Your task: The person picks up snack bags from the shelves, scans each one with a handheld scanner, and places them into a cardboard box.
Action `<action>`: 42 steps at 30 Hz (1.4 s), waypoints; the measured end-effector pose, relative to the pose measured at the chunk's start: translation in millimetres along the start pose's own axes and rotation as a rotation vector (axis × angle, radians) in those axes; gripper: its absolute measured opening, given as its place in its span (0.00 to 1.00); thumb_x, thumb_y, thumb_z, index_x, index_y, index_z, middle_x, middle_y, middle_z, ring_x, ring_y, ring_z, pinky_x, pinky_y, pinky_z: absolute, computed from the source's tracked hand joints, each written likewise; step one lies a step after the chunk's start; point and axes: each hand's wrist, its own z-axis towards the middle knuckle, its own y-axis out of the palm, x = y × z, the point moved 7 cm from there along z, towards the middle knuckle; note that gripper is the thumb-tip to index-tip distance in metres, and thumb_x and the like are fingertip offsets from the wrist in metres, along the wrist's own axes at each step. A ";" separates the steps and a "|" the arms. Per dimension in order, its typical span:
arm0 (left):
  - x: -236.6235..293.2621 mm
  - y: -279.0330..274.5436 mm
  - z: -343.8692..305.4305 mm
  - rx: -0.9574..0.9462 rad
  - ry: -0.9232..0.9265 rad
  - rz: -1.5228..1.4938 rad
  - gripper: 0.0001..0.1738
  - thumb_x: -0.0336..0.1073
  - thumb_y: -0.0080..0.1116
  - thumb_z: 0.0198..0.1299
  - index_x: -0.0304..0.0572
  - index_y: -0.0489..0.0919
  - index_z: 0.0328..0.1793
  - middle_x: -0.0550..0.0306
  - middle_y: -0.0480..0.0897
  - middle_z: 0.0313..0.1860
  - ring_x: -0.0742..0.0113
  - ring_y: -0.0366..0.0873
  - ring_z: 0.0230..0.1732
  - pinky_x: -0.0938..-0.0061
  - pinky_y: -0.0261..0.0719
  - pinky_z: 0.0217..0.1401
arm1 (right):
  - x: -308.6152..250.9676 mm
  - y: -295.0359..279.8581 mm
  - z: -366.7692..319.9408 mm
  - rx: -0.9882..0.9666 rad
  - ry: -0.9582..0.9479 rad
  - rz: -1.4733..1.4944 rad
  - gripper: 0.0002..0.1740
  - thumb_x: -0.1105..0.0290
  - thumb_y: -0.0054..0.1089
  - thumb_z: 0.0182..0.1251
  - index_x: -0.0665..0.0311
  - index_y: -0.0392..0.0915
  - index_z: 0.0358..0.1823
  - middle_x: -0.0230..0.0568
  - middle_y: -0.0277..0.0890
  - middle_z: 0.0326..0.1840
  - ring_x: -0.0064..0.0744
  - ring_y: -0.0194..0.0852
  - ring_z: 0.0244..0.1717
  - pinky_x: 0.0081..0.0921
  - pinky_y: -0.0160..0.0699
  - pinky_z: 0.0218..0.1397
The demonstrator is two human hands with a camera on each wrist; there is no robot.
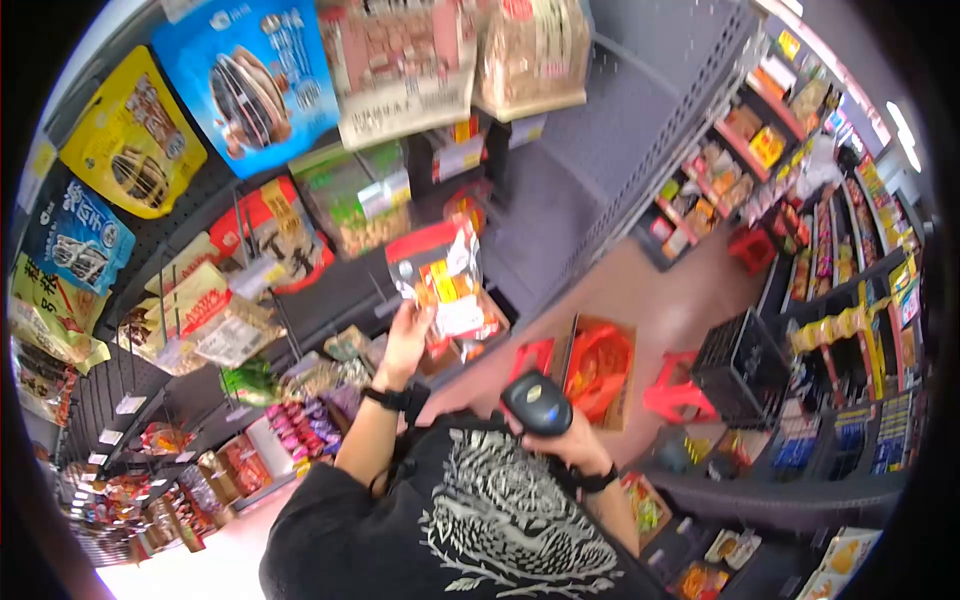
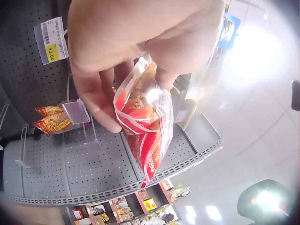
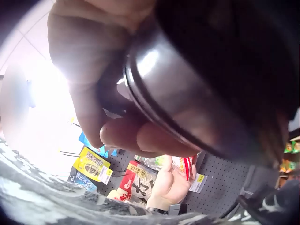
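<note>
My left hand (image 1: 406, 338) grips a red and white snack bag (image 1: 447, 272) by its lower left edge, in front of the shelf. Seen close in the left wrist view, thumb and fingers pinch the glossy bag (image 2: 149, 119), which has orange-brown food showing through a clear part. Lower and to the right, near the chest, my right hand (image 1: 578, 441) holds a black handheld barcode scanner (image 1: 537, 403). That scanner (image 3: 187, 89) fills much of the right wrist view, with curled fingers (image 3: 119, 136) around its handle.
Hanging bags, such as a blue seed bag (image 1: 250, 85) and a yellow one (image 1: 135, 135), line the rack on the left. On the floor to the right are an open box with a red lining (image 1: 600, 370), a red stool (image 1: 677, 388) and a black crate (image 1: 742, 362).
</note>
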 end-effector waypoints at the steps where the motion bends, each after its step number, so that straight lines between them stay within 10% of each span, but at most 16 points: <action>1: 9.4 14.1 -0.1 -0.025 -0.022 -0.096 0.18 0.38 0.52 0.69 0.33 0.70 0.58 0.58 0.77 0.51 0.74 0.73 0.51 0.75 0.70 0.58 | 21.5 -7.5 0.4 0.010 0.005 0.031 0.28 0.74 0.76 0.47 0.67 0.77 0.52 0.30 0.79 0.48 0.20 0.71 0.52 0.24 0.69 0.61; 11: 13.1 26.8 2.5 -0.077 -0.130 0.084 0.21 0.36 0.52 0.69 0.31 0.66 0.63 0.55 0.79 0.52 0.74 0.74 0.52 0.76 0.72 0.55 | -1.3 -2.7 -6.8 0.117 0.000 -0.055 0.22 0.76 0.76 0.47 0.65 0.78 0.45 0.27 0.79 0.40 0.20 0.75 0.41 0.22 0.73 0.51; 15: 14.9 24.8 -3.2 -0.074 -0.045 -0.072 0.21 0.30 0.51 0.68 0.30 0.64 0.64 0.52 0.76 0.57 0.68 0.73 0.58 0.72 0.70 0.63 | -7.2 9.0 -6.2 0.072 0.101 0.090 0.16 0.82 0.69 0.51 0.65 0.78 0.43 0.25 0.76 0.35 0.14 0.70 0.29 0.16 0.69 0.30; 42: 26.7 11.3 -5.5 0.005 -0.049 -0.207 0.22 0.34 0.45 0.72 0.31 0.62 0.68 0.50 0.73 0.62 0.64 0.71 0.62 0.69 0.67 0.67 | -1.6 30.4 49.0 0.027 0.206 0.069 0.10 0.75 0.71 0.52 0.66 0.79 0.34 0.28 0.74 0.22 0.17 0.69 0.20 0.19 0.64 0.22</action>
